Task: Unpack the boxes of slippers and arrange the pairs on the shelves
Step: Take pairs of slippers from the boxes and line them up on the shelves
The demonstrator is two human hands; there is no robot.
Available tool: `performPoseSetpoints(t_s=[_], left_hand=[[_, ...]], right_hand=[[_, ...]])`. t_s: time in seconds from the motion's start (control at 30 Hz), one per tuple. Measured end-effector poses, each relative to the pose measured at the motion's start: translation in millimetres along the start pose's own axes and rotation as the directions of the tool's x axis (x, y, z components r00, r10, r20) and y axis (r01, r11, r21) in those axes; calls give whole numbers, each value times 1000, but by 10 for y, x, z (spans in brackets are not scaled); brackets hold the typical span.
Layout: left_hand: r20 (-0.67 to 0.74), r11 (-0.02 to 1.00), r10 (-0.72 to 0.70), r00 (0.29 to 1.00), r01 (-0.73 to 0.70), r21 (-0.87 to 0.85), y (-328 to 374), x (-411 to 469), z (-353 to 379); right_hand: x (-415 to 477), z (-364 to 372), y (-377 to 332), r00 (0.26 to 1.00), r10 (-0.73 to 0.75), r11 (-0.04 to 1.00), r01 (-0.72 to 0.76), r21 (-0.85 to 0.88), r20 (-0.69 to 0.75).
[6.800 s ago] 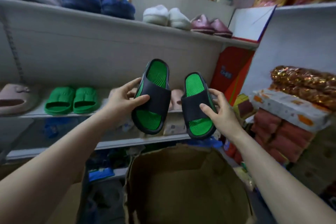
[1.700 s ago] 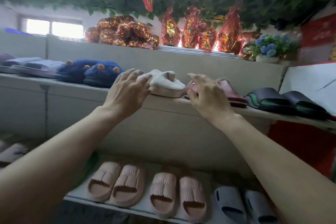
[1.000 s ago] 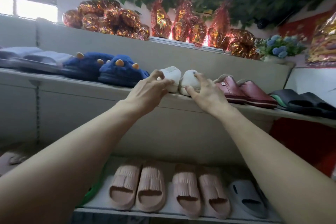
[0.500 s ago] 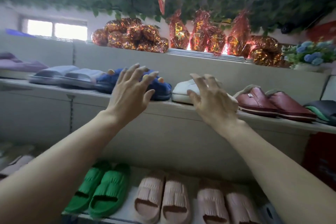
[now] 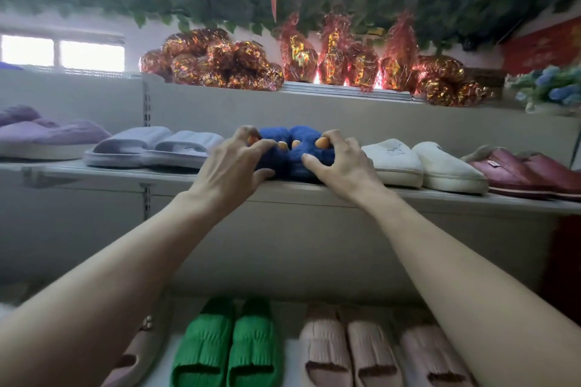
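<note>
A pair of fuzzy blue slippers (image 5: 290, 152) with orange horns stands side by side on the upper shelf (image 5: 314, 190). My left hand (image 5: 234, 166) grips the left blue slipper, fingers curled over its top and thumb at its front. In the same way my right hand (image 5: 341, 163) holds the right blue slipper. To their left lie pale lilac slides (image 5: 157, 148) and purple plush slippers (image 5: 44, 138). To the right sit cream slippers (image 5: 421, 166) and maroon slippers (image 5: 528, 171).
On the lower shelf lie green slides (image 5: 229, 345), several pink ribbed slides (image 5: 367, 352) and a beige slipper (image 5: 135, 352). Foil-wrapped bundles (image 5: 283, 63) and a blue flower pot (image 5: 550, 91) sit on top of the shelving. Green ivy hangs overhead.
Both hands shifted left from the cream slippers and closed on the blue pair. Half a second ago their fingers were spread open just short of it.
</note>
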State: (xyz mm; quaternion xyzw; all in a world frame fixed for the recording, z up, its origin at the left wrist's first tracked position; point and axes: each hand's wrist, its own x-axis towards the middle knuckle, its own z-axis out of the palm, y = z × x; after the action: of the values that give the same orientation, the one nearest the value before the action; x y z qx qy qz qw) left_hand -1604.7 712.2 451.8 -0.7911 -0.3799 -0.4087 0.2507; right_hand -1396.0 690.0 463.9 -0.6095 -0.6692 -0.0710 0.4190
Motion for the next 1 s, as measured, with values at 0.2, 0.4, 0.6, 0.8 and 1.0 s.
performPoseSetpoints(t_s=[0.2,0.4,0.6,0.8,1.0], left_hand=[[-90,998,41,995,-37,45,-84,-68,-6],[-69,1000,13,998,-15,-27,-133,-118,85],[-71,999,-19,997,16,-50,-126,-168,146],[-99,993,-42,994,53,108,-540,-548,-119],[-89,953,-214,973,228,199,-1552,-907,-664]], right_hand=[[15,-37,37,1000,2,1000,-2,-5,-17],[23,242,-47,986,-165,963,157,-221,-20],[16,295,31,985,-170,960,169,-224,13],[-131,206,-257,948,-292,894,223,-390,-128],[-293,728,-1208,848,-515,850,486,-206,-125]])
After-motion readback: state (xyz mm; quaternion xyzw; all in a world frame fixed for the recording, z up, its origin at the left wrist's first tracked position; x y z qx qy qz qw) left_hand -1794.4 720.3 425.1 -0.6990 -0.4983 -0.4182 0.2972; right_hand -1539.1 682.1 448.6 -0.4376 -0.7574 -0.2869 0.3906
